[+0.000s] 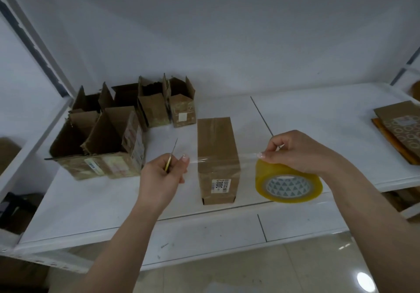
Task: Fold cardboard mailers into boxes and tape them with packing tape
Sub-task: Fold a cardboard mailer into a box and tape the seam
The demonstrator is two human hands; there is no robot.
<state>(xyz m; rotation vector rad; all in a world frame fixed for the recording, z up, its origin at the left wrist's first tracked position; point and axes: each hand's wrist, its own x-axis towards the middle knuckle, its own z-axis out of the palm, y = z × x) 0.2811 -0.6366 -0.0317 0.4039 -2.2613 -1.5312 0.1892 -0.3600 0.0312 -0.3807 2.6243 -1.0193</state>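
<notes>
Your right hand [297, 154] grips the tape roll [288, 182] while your left hand [164, 174] pinches the free end of the clear strip [218, 159] and curls round a thin tool [171, 157], possibly a blade. The strip stretches over the closed box [217, 159] on the white shelf [318, 133]. Beyond it, at the left, stand open-topped boxes [118, 131].
</notes>
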